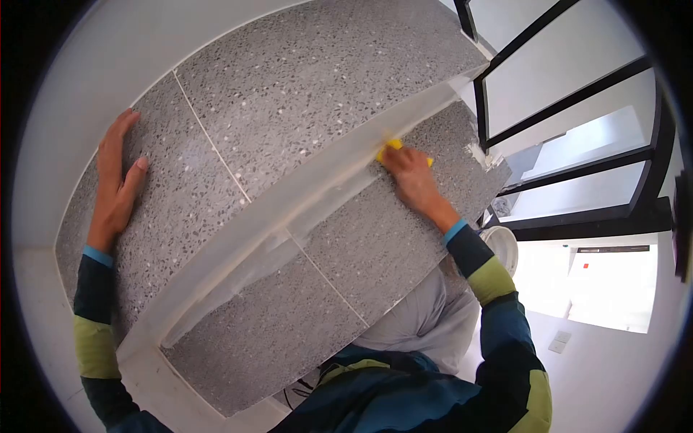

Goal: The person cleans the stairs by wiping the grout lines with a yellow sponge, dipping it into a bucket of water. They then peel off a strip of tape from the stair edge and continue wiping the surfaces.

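My right hand (415,177) is closed around a yellow sponge (392,146), mostly covered by my fingers. It presses where the lower speckled grey step (346,238) meets the pale riser (285,206). A wet whitish smear (253,278) runs along that joint to the left of the hand. On the left, my left hand (118,180) rests on the upper speckled step (289,94), close to the white wall. Its fingers are extended, the thumb stands apart, and nothing is in it.
A black metal railing (570,101) rises on the right. White residue (485,155) lies at the lower step's end near its foot. A white bucket (503,249) stands beside my right forearm. My knee in grey trousers (419,317) is against the lower step's front edge.
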`<action>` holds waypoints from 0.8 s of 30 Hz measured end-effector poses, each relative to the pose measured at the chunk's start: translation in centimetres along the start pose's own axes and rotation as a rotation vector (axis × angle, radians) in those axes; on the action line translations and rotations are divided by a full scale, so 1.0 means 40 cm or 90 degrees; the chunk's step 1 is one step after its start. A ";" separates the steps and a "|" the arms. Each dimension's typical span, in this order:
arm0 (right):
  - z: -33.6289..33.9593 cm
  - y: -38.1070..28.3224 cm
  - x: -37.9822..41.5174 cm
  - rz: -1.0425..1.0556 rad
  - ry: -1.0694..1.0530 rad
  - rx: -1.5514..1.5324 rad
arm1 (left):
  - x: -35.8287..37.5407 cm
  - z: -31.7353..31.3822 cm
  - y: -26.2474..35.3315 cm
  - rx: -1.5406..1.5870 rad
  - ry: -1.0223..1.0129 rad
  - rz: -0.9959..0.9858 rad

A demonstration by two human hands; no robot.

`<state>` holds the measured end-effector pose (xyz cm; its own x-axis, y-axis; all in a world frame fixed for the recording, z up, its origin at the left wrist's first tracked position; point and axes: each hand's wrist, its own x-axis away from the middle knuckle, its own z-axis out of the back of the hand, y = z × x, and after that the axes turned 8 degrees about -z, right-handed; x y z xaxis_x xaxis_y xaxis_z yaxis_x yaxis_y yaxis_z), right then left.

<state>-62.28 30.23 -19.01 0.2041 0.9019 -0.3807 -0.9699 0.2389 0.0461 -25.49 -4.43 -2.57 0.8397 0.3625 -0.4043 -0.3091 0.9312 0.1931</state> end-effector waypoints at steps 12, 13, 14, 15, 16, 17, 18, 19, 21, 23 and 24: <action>-0.012 0.025 0.006 0.004 0.063 -0.016 | 0.001 0.005 -0.009 -0.014 -0.015 -0.036; -0.006 0.059 -0.016 -0.104 0.053 0.025 | -0.002 0.004 -0.015 -0.016 -0.024 -0.034; -0.004 0.070 -0.024 -0.211 0.040 0.067 | -0.002 0.001 -0.018 -0.011 -0.017 -0.037; -0.005 0.020 -0.027 -0.211 0.034 0.061 | 0.004 0.001 -0.015 -0.005 -0.009 -0.039; -0.017 -0.053 -0.034 -0.246 -0.029 0.047 | 0.007 0.002 -0.006 -0.008 -0.011 -0.037; -0.021 -0.128 -0.038 -0.281 -0.089 0.034 | 0.003 0.002 0.005 0.015 0.005 -0.039; -0.016 -0.213 -0.009 -0.193 -0.086 -0.043 | 0.000 0.004 0.010 0.038 0.024 -0.041; -0.011 -0.267 0.019 -0.105 -0.084 -0.118 | 0.000 0.006 0.006 0.036 0.027 -0.042; 0.010 -0.209 0.008 -0.060 -0.023 -0.126 | 0.002 -0.001 -0.006 0.026 0.021 -0.064; -0.001 -0.076 -0.004 -0.118 0.018 -0.055 | -0.003 -0.004 -0.021 0.024 0.023 -0.088; -0.017 -0.024 0.001 -0.223 -0.007 0.025 | 0.003 -0.004 -0.027 0.021 0.029 -0.104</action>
<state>-61.43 29.78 -19.69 0.5252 0.7662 -0.3703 -0.8350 0.5479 -0.0505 -25.12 -5.39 -2.97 0.8562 0.2084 -0.4728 -0.1548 0.9765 0.1502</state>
